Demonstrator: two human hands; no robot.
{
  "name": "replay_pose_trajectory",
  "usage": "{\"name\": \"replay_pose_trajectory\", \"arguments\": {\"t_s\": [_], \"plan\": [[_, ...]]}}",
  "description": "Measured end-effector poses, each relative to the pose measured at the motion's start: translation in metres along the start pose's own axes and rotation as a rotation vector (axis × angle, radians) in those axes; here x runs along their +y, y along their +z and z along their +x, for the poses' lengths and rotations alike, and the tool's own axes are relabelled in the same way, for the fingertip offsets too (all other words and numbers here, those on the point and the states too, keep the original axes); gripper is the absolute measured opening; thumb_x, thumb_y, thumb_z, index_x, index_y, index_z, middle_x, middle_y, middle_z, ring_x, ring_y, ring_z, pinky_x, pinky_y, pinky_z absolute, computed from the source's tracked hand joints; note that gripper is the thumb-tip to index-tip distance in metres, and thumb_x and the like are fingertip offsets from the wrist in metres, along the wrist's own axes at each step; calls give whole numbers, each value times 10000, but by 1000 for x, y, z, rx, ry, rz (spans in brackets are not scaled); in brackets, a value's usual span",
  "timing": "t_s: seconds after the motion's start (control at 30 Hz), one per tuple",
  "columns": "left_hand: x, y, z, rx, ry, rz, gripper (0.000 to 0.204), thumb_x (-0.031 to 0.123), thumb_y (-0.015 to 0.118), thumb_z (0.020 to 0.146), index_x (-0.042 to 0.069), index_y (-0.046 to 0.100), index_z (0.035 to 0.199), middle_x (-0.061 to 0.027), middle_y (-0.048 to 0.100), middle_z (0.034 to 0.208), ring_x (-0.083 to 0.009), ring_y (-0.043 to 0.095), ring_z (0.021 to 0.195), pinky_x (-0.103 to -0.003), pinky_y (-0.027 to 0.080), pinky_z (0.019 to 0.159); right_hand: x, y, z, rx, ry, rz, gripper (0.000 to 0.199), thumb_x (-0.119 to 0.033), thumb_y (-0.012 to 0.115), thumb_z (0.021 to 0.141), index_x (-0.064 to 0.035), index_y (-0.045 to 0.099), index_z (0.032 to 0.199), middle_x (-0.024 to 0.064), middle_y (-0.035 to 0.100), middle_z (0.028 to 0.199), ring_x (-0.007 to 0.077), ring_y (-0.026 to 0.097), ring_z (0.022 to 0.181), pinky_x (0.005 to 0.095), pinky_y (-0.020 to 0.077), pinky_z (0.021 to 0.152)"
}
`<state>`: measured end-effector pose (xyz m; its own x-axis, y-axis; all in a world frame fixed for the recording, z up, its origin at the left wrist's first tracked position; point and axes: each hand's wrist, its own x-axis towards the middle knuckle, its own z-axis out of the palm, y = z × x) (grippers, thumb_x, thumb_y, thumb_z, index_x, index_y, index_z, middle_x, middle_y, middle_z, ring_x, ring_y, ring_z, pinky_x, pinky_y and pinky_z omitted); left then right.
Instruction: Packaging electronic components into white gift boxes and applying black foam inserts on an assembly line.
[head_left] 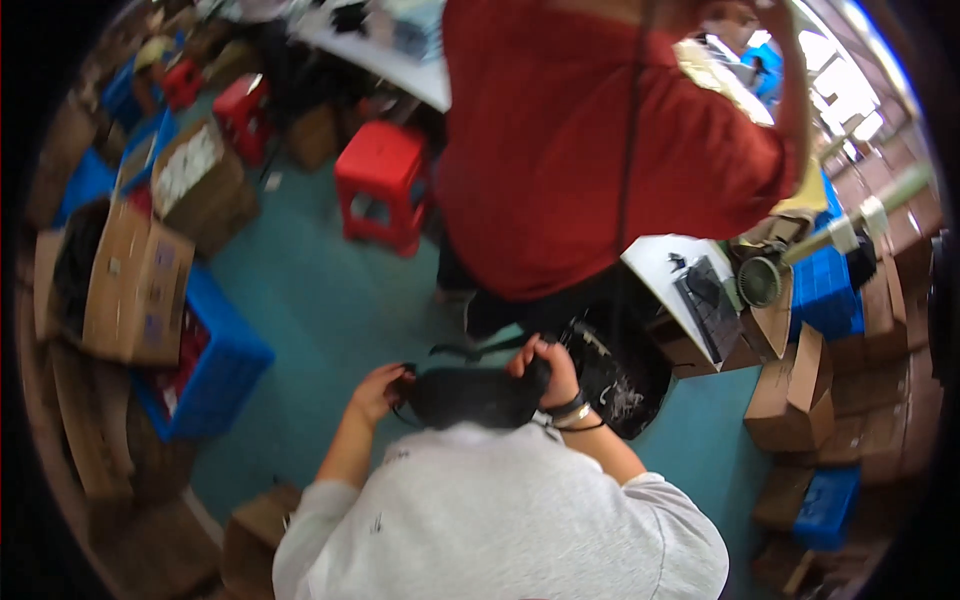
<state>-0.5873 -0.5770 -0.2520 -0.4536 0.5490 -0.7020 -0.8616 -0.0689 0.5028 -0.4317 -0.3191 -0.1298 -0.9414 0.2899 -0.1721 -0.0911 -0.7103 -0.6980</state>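
Note:
In front of my grey-shirted body is a dark, soft-looking black item (475,397), blurred, whose kind I cannot make out. My left hand (382,390) is closed at its left end, fingers curled on a dark edge. At the right end my right hand (548,372) grips it with bent fingers, a black band and a pale bracelet on the wrist. Just beyond, a thin black strap (478,350) stretches between the hands; whether it joins the item I cannot tell.
A person in a red shirt (560,150) stands close ahead. A black bin (620,385) lies by my right hand. Red stools (380,165) stand ahead left; a blue crate (235,350) and cardboard boxes (135,290) line the left. A white table (660,262) and an open carton (795,395) are at right.

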Motion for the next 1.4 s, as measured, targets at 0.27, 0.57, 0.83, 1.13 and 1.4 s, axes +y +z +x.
{"name": "replay_pose_trajectory", "arguments": {"t_s": [0.27,0.57,0.83,1.13,1.4], "plan": [[111,37,48,-19,256,-536,129,108,493,921,41,476,1030,-24,475,679,-146,531,692,-415,443,795,-48,-81,-7,388,-533,423,403,-352,359,983,-94,454,689,31,449,644,186,430,631,367,404,729],[240,151,80,307,1183,500,385,55,523,899,74,357,1245,-125,621,877,-155,600,797,-289,509,713,-160,-152,9,737,-905,398,336,-396,358,981,-116,471,834,-34,324,573,98,282,464,267,372,539],[347,219,139,201,1481,1185,156,83,527,832,31,583,969,-152,648,805,-259,637,742,-351,474,633,-225,-215,64,505,-1042,133,362,-257,433,956,-55,472,1254,123,510,1282,275,536,1114,414,436,950],[404,219,265,-260,1207,1362,114,104,465,860,21,509,925,-130,627,695,-222,655,607,-338,497,545,-243,-199,91,412,-958,248,339,-245,439,948,-65,486,1232,110,518,1258,267,543,1099,407,446,932],[393,220,328,-386,1212,1178,141,99,440,906,69,379,1029,-123,578,692,-247,623,620,-385,459,623,-276,-184,106,304,-1012,398,320,-234,445,941,-74,497,1213,100,525,1236,260,548,1086,401,454,915]]}}
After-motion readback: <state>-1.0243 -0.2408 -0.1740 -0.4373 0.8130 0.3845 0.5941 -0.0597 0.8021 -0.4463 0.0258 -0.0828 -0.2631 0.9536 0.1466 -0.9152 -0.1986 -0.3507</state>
